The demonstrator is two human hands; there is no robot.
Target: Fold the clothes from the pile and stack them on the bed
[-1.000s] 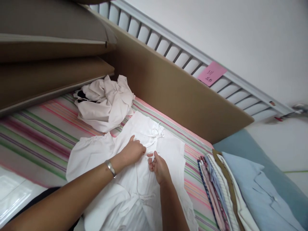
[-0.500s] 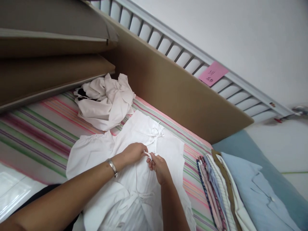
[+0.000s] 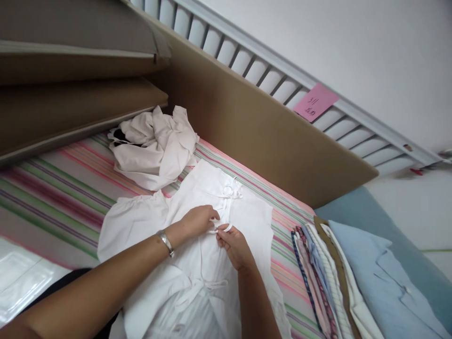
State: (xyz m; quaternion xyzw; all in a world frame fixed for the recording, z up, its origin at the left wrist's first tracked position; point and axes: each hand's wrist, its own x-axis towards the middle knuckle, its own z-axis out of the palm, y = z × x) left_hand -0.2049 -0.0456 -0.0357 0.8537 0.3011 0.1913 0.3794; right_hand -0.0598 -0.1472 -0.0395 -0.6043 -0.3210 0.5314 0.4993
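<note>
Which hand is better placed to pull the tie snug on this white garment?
Probably the right hand: its fingertips pinch the loose end of the tie, while the left hand presses the white garment flat beside it.

white garment (image 3: 226, 263): lower part cut off by bottom edge | pink note (image 3: 315, 102): writing too small to read | folded stack (image 3: 339, 282): runs off bottom-right | thin ties (image 3: 221, 227): ends hidden under fingertips of both hands
</note>
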